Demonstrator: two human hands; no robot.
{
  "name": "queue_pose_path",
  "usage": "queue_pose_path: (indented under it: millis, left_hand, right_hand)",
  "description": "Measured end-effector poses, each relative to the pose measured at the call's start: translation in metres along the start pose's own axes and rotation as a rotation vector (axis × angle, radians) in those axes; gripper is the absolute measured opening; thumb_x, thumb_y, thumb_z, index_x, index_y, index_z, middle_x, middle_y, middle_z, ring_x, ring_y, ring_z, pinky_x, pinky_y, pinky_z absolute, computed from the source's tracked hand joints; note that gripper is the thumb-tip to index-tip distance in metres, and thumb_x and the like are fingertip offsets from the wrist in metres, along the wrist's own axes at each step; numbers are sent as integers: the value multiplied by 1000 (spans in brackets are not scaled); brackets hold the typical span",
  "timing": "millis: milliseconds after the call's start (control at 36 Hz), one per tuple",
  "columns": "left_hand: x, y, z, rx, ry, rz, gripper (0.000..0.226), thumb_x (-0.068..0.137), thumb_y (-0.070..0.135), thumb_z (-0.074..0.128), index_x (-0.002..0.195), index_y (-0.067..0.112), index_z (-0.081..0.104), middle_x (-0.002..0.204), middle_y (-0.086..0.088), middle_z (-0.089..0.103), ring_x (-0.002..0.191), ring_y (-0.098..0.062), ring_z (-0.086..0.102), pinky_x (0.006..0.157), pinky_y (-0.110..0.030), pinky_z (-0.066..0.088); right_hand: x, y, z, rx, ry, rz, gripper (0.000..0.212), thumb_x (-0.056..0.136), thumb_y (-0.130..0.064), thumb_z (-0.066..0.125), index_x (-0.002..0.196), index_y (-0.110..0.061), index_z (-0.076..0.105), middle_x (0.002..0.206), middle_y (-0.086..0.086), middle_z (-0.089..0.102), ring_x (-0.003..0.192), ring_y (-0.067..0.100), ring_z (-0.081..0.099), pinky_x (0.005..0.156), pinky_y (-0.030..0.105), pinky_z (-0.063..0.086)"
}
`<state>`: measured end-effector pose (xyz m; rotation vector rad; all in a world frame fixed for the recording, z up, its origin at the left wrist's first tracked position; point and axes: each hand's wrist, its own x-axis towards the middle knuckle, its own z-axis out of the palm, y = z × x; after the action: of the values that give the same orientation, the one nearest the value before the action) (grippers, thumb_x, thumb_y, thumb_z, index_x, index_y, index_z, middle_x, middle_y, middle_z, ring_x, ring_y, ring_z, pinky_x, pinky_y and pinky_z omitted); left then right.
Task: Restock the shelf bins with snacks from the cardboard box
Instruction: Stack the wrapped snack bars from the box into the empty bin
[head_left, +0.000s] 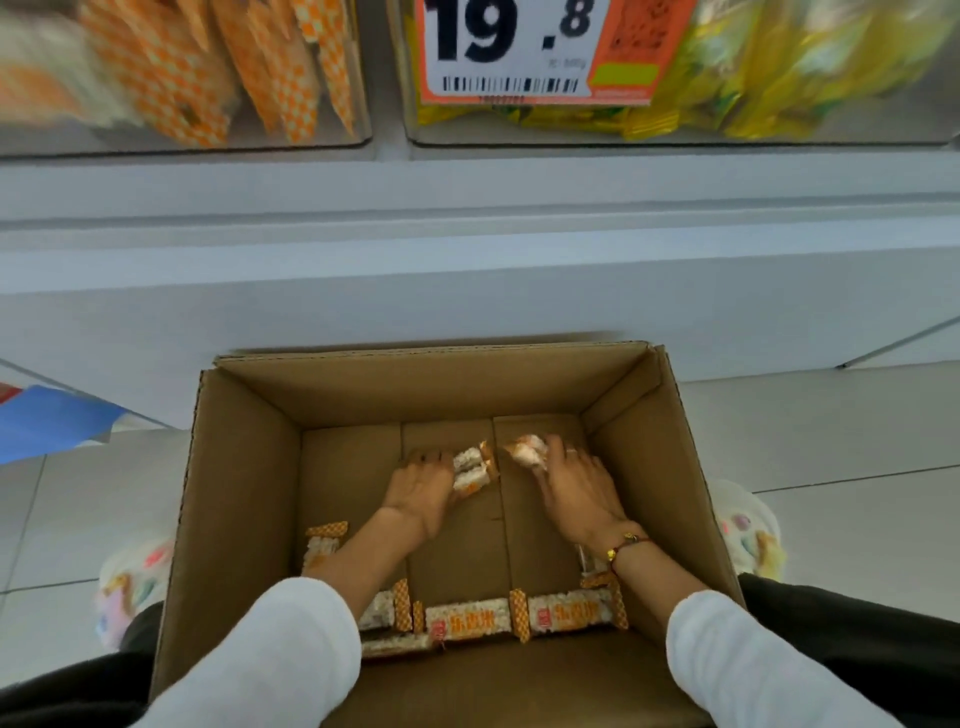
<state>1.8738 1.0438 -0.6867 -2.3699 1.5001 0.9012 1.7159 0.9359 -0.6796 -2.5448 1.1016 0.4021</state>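
Both hands reach down to the floor of an open cardboard box. The left hand has its fingers curled around a couple of rice-cracker snack packs lying near the middle of the box bottom. The right hand grips another snack pack, blurred, just across the centre seam from the first ones. A red cord bracelet circles the right wrist, and white sleeves cover both forearms.

More snack packs with orange-checked ends lie in a row along the near wall of the box, and one more sits by the left wall under the left forearm.

The box stands on a pale tiled floor between the person's light patterned shoes. Above it, two clear shelf bins hang at the top of the view: the left bin holds orange-checked packs, and the right bin holds yellow packs behind a price tag reading 19.8.
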Motion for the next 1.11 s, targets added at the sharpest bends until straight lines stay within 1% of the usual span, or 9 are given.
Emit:
queue_pose_path:
  millis: [111,250,472,583,694,806,861,1000,1111]
  left_hand:
    - [-16,-12,-31,-512,-92,-145,39,99,38,47,127,11,45,118,-8,60,107,-25,60,86,-34,49]
    - [-53,-23,-87,-1001,-103,-118,31,100,28,48,123,7,47,119,-5,59,111,-20,59,91,-27,47]
    - [-139,-28,-156,-1105,-32,19,31,95,45,52,117,23,55,113,7,66,109,-10,60,102,-36,46]
    - [-185,-26,-196,-1209,231,128,56,80,55,67,123,21,56,122,4,64,113,-11,59,102,-32,45]
    - [-221,-27,-242,-1263,509,199,39,90,37,62,125,22,55,119,3,63,108,-10,60,87,-21,49]
    - [-248,-39,-287,-1507,671,271,18,90,37,58,90,18,58,66,12,65,71,-7,63,91,-35,52]
    - [-258,-50,-304,-1593,779,260,20,92,37,57,83,20,57,54,12,61,60,-7,62,81,-32,54]
    - [-272,-86,-333,-1568,1100,188,15,92,36,59,94,21,59,79,1,62,69,-10,61,69,-23,53]
    - [-267,-120,-341,-1371,1279,77,38,89,46,61,118,21,58,106,0,61,97,-18,60,86,-34,51]
  right_hand:
    - [-8,-12,-34,619,-31,122,39,103,-30,39,140,-22,32,108,5,62,90,21,64,73,33,53]
    - [-12,-33,-82,1310,-111,217,27,104,-20,36,127,-10,45,99,4,61,81,15,62,61,21,51]
    - [-35,-82,-145,1078,-203,41,38,100,-34,48,133,-15,48,117,2,64,105,19,63,97,38,49]
    - [-56,-120,-178,1159,-221,-102,33,100,-35,48,127,-18,54,118,2,67,104,16,66,96,35,51]
    - [-76,-155,-221,1185,-120,-214,26,103,-32,39,118,-22,58,105,-2,69,87,7,67,67,18,49]
    - [-94,-174,-274,1194,53,-248,23,101,-24,40,108,-12,58,112,11,64,100,23,61,83,28,46]
    - [-100,-180,-302,1144,144,-286,22,100,-20,40,105,-2,52,105,12,58,91,24,56,74,28,40]
    - [-98,-212,-368,982,332,-481,20,101,-27,42,121,-25,44,97,-11,51,81,-2,47,67,16,38]
    - [-77,-247,-401,381,513,-631,39,103,-35,38,138,-19,34,113,7,62,98,27,61,83,37,48]
